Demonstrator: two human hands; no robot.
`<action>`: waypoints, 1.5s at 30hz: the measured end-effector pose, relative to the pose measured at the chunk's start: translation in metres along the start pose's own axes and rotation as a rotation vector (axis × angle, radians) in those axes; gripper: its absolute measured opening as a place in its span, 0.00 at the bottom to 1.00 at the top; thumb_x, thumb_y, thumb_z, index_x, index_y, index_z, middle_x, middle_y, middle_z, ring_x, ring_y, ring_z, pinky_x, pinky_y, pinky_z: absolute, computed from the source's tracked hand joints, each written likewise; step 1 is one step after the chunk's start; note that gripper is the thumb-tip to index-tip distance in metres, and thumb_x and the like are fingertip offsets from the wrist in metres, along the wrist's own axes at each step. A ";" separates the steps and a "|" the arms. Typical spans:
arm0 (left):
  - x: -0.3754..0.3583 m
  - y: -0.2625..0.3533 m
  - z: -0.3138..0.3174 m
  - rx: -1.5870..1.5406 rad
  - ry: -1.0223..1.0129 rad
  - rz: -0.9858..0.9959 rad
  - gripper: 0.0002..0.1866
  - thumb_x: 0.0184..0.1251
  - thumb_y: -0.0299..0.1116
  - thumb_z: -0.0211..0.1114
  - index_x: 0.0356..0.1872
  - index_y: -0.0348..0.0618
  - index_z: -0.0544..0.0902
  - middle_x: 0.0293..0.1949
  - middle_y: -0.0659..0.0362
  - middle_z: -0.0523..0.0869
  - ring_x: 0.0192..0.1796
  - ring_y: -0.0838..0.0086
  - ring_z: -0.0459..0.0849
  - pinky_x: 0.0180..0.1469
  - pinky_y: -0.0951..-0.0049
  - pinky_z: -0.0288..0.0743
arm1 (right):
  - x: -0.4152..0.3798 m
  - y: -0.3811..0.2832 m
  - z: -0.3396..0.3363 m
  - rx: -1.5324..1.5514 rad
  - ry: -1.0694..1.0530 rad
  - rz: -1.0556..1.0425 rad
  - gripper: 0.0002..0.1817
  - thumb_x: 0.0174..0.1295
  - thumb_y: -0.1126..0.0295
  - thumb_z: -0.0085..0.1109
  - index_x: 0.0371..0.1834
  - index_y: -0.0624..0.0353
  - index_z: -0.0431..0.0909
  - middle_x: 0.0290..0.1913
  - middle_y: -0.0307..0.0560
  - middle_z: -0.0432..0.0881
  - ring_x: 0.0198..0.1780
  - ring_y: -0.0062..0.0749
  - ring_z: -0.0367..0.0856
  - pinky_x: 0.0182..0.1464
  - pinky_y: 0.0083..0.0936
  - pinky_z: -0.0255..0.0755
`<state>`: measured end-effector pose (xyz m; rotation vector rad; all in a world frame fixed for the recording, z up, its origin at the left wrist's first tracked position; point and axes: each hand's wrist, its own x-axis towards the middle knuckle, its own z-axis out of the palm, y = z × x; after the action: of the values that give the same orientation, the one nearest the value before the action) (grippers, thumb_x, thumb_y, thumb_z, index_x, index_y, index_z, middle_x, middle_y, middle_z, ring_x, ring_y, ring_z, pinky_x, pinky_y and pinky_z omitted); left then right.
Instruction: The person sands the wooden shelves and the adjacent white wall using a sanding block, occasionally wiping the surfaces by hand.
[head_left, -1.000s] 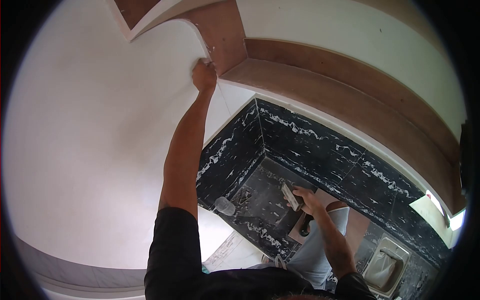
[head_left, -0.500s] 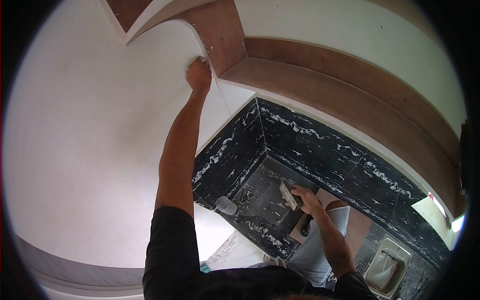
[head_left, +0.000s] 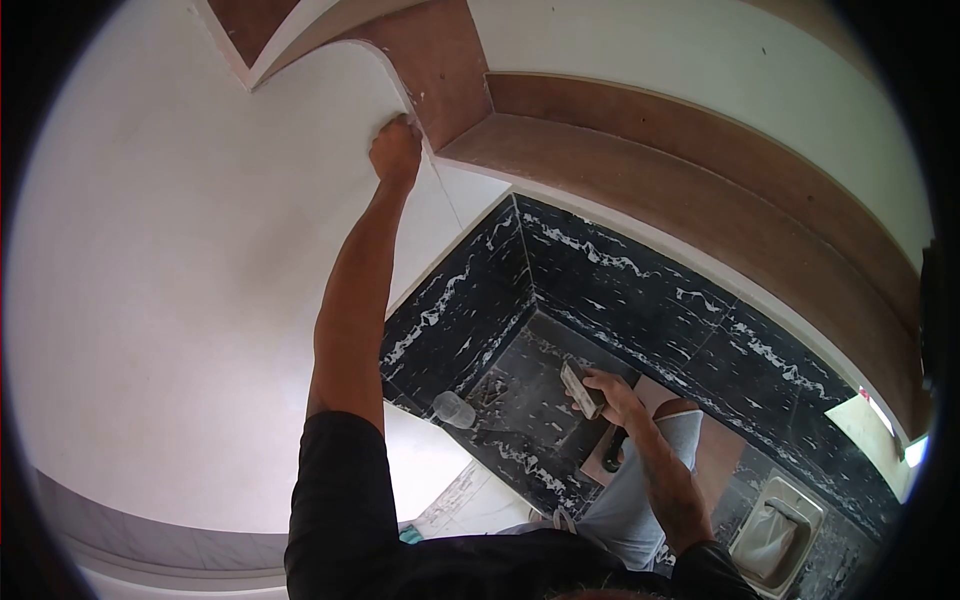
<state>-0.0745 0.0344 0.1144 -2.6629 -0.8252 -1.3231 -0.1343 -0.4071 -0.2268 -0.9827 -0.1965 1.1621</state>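
My left hand (head_left: 396, 153) is closed against the white wall (head_left: 200, 250), right beside the edge of the brown recessed shelf (head_left: 680, 200). What it grips, if anything, is hidden. Lower right, my right hand (head_left: 612, 396) is wrapped round a flat block-like tool (head_left: 581, 388) with a pale, dusty face. That hand hangs over the dark, dusty countertop (head_left: 535, 350), near my bent knee. A black rounded object (head_left: 614, 452) lies just below the hand, partly hidden by my leg.
A clear plastic container (head_left: 454, 410) lies on the counter beside small debris (head_left: 492, 388). Black tiles with white veins (head_left: 620, 265) line the wall behind. At the lower right is a metal sink (head_left: 777, 535) with a pale bag-like item inside. A brown board (head_left: 715, 455) lies under my knee.
My left hand and forearm have shifted very slightly left along the wall. My right hand holds the block in nearly the same place.
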 end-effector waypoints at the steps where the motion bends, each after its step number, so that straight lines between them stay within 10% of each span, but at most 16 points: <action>1: 0.001 -0.001 0.000 0.016 0.000 0.025 0.09 0.72 0.38 0.62 0.44 0.49 0.87 0.45 0.52 0.91 0.46 0.51 0.91 0.49 0.52 0.85 | 0.001 0.000 -0.001 0.000 -0.004 -0.001 0.29 0.72 0.67 0.54 0.75 0.67 0.67 0.62 0.53 0.78 0.60 0.38 0.81 0.60 0.43 0.81; 26: 0.012 0.006 -0.001 0.138 -0.004 0.028 0.12 0.70 0.42 0.63 0.43 0.47 0.86 0.40 0.49 0.91 0.44 0.49 0.91 0.48 0.50 0.85 | -0.001 -0.012 -0.005 0.045 -0.004 -0.047 0.28 0.72 0.69 0.52 0.73 0.71 0.68 0.55 0.59 0.81 0.48 0.40 0.84 0.50 0.39 0.84; 45: 0.006 -0.012 0.012 -0.127 0.000 -0.053 0.12 0.65 0.43 0.69 0.46 0.54 0.89 0.42 0.54 0.92 0.46 0.52 0.91 0.49 0.53 0.84 | 0.002 -0.011 -0.011 0.046 -0.044 -0.050 0.30 0.72 0.66 0.55 0.75 0.69 0.67 0.60 0.54 0.80 0.60 0.39 0.81 0.57 0.43 0.82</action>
<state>-0.0687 0.0506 0.1096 -2.7542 -0.8443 -1.4350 -0.1197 -0.4117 -0.2258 -0.9082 -0.2271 1.1387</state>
